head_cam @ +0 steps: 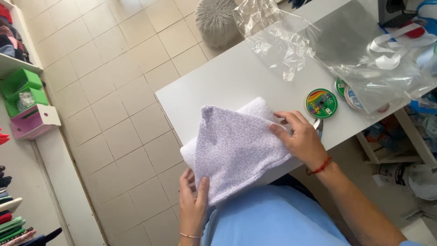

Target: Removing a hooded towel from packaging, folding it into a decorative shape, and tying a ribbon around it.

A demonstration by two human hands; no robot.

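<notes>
Beige tiled floor (114, 91) under a white table (227, 77) — shelves (13, 64) along one wall.

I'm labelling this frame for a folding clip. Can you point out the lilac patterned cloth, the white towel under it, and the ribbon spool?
lilac patterned cloth (234, 150), head view, middle of its top face.
white towel (257, 108), head view, bare far end past the cloth.
ribbon spool (321, 103), head view, centre of its round label.

Bright, even daylight, soft shadows, glare on plastic wrap (291, 41)

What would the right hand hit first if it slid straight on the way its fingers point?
Likely the rolled white towel under the lilac cloth; the right hand points left across it.
</notes>
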